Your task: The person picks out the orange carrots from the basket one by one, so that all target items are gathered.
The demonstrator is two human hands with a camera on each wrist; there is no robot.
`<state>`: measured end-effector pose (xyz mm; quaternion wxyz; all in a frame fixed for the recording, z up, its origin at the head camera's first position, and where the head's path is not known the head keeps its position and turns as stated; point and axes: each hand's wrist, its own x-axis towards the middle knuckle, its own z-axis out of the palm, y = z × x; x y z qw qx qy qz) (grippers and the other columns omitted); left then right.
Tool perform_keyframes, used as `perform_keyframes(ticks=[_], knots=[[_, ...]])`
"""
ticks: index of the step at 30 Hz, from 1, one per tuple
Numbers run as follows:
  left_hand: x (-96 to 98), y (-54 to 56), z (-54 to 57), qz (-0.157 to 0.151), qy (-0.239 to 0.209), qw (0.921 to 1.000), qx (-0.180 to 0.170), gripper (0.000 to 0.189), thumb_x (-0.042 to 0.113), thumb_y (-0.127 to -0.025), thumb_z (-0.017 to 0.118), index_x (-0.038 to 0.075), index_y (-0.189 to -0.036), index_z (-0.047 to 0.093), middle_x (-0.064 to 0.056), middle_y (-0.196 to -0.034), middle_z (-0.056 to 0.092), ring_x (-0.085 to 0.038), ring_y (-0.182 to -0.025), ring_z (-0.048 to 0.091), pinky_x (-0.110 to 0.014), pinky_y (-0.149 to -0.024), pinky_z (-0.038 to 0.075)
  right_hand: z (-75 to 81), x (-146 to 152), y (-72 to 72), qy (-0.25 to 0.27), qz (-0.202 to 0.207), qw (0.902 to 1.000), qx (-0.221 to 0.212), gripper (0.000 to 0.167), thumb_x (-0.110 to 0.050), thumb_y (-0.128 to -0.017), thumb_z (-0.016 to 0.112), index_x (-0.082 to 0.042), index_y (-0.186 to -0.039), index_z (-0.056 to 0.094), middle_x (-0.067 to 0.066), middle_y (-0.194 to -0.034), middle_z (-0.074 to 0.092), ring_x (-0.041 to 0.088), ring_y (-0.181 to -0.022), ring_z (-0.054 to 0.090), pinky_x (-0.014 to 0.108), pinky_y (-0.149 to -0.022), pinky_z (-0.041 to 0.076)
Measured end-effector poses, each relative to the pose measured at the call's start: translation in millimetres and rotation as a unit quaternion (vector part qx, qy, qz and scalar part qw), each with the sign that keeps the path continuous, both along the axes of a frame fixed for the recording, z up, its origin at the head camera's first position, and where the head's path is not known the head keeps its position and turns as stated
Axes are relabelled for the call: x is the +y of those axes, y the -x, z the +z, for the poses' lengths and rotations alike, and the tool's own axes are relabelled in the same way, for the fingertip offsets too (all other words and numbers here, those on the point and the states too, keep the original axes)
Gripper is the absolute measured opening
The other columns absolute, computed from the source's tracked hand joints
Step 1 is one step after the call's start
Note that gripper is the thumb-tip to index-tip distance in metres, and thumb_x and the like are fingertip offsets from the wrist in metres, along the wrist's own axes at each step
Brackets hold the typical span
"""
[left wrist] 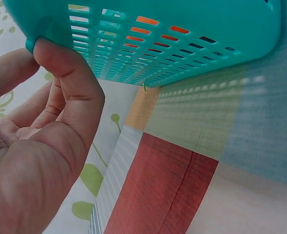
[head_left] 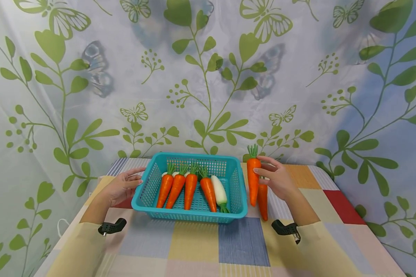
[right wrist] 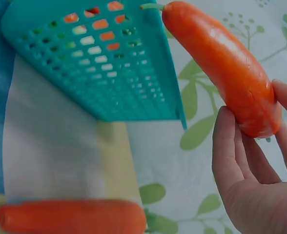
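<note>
My right hand (head_left: pixel 278 180) pinches an orange carrot (head_left: pixel 252 181) between thumb and fingers near its thick, leafy end, beside the basket's right wall. The tip points down in the head view. Below and behind that hand a second carrot (head_left: pixel 262 202) lies on the table. At the opposite side, my left hand (head_left: pixel 124 186) pinches the rim of the turquoise plastic basket (left wrist: pixel 192 19). Inside it lie several carrots (head_left: pixel 190 188) side by side, leaves toward the back. A white radish (head_left: pixel 218 188) rests to their right with its leaves toward the front.
A patchwork-patterned cloth (head_left: pixel 194 244) covers the table under the basket. Behind the table hangs a pale curtain (head_left: pixel 225 100) printed with green leaves and butterflies. More white vegetables show partly behind the carrots. Dark straps (head_left: pixel 112 227) with small devices sit on both wrists.
</note>
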<state>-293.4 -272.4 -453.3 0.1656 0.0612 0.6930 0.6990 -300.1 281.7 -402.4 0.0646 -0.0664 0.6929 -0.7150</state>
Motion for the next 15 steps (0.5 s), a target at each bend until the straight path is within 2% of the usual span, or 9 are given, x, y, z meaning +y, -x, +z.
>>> perform_keyframes(ticks=[6, 15], knots=[[0.5, 0.3, 0.8, 0.001, 0.0, 1.0, 0.0, 0.071, 0.014, -0.103, 0.061, 0.006, -0.162, 0.023, 0.001, -0.113, 0.068, -0.012, -0.101, 0.071, -0.04, -0.097, 0.059, -9.8, 20.2, -2.1, 0.013, -0.011, 0.9998, 0.007, 0.053, -0.013, -0.1, 0.067, -0.012, -0.149, 0.047, -0.003, -0.121, 0.062, 0.016, -0.105, 0.068, 0.034, -0.086, 0.063], [0.2, 0.7, 0.4, -0.002, -0.006, 1.0, -0.004, 0.071, 0.013, -0.103, 0.061, 0.006, -0.162, 0.023, 0.002, -0.111, 0.069, -0.012, -0.1, 0.072, -0.04, -0.097, 0.059, -23.7, 43.0, -4.8, -0.017, -0.036, 0.9988, 0.027, 0.06, -0.018, -0.099, 0.069, -0.011, -0.154, 0.043, -0.006, -0.126, 0.06, 0.011, -0.104, 0.069, 0.029, -0.085, 0.063]])
